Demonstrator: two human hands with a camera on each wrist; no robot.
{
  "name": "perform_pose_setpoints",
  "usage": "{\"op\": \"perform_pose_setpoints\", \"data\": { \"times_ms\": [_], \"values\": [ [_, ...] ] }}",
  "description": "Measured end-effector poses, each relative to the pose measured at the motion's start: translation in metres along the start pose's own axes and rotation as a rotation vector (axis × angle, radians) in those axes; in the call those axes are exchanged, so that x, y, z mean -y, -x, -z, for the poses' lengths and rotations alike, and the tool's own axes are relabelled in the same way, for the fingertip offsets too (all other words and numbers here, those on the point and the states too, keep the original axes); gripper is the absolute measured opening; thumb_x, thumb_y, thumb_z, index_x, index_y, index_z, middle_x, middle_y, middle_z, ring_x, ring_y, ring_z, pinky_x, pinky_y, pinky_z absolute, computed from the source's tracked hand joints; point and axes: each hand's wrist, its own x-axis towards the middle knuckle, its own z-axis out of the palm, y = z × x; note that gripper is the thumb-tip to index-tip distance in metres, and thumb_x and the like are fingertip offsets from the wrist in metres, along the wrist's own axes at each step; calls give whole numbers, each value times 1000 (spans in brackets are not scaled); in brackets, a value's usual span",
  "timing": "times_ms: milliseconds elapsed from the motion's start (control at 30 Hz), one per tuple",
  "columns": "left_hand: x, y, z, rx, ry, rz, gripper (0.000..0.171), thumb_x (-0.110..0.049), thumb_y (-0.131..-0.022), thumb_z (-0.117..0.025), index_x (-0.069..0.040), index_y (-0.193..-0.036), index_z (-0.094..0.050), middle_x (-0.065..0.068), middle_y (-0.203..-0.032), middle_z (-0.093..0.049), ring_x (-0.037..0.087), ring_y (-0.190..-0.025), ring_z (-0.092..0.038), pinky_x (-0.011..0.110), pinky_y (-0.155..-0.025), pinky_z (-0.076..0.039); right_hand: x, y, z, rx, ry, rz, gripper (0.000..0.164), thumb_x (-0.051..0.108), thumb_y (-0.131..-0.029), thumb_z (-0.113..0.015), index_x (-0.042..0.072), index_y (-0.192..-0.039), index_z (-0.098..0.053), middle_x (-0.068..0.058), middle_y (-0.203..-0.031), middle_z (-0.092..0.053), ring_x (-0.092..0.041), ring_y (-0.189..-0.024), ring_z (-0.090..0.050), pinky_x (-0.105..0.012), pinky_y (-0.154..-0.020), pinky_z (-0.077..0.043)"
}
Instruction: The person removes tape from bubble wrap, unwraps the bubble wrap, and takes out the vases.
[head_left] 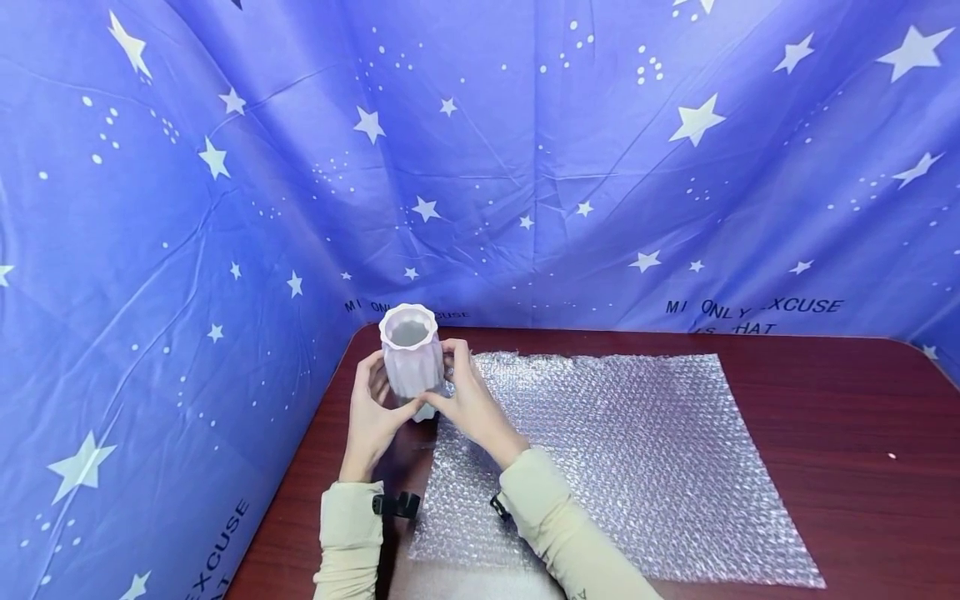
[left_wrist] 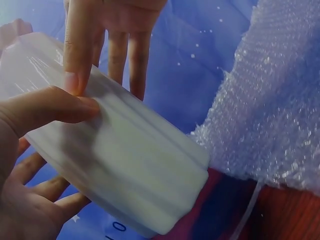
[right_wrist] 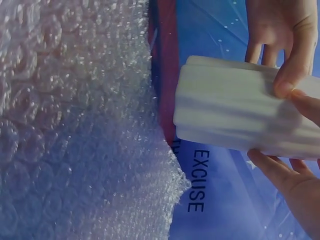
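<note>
A white fluted vase [head_left: 413, 367] with a scalloped, faintly pinkish rim is held between both hands at the table's left side, its opening upward in the head view. My left hand [head_left: 375, 421] grips its left side, with the thumb across the near face. On the other side my right hand [head_left: 480, 408] grips it, its thumb meeting the left thumb at the front. In the left wrist view the smooth ribbed wall of the vase [left_wrist: 135, 155] fills the middle. A sheet of bubble wrap [head_left: 615, 467] lies flat just right of the vase.
The dark red wooden table [head_left: 847, 433] carries the bubble wrap, which spreads over its middle. A small white speck [head_left: 892, 456] is on the right part. Blue cloth [head_left: 525, 150] with white stars hangs behind and along the left edge.
</note>
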Motion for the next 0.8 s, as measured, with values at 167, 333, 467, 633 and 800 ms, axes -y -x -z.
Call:
{"op": "perform_pose_setpoints", "data": {
  "times_ms": [167, 333, 467, 633, 800],
  "values": [
    [5, 0, 3, -13, 16, 27, 85, 11, -70, -83, -3, -141, -39, 14, -142, -48, 26, -134, -46, 20, -109, -39, -4, -2, -5, 17, -15, -4, 67, 0, -84, -76, 3, -133, -31, -23, -134, -50, -33, -127, -54, -44, -107, -47],
    [8, -1, 4, -18, 15, 38, 85, 11, -70, -83, -2, -141, -38, 15, -143, -48, 26, -133, -47, 20, -108, -40, -7, -4, -9, 21, -25, -10, 65, -1, -85, -75, 2, -132, -31, -25, -136, -49, -36, -130, -52, -47, -107, -45],
    [10, -1, 5, -18, 10, 53, 85, 10, -71, -83, 0, -141, -37, 15, -142, -49, 24, -132, -48, 19, -107, -40, -11, -5, -13, 18, -15, -16, 66, -1, -84, -75, 1, -132, -31, -27, -136, -48, -37, -130, -52, -47, -106, -46],
    [14, -1, 5, -27, 31, 71, 85, 12, -70, -83, 1, -141, -36, 14, -140, -49, 15, -127, -51, 17, -104, -42, -13, -6, -16, 20, 2, -37, 66, 1, -84, -76, 1, -133, -32, -25, -137, -48, -36, -129, -52, -47, -107, -46],
    [21, 0, 6, -44, 63, 73, 86, 16, -69, -81, 2, -140, -35, 15, -139, -49, 9, -123, -52, 16, -103, -43, -14, -7, -19, 28, 52, -47, 66, 3, -85, -76, 3, -134, -33, -23, -135, -51, -32, -128, -54, -45, -106, -47]
  ]
}}
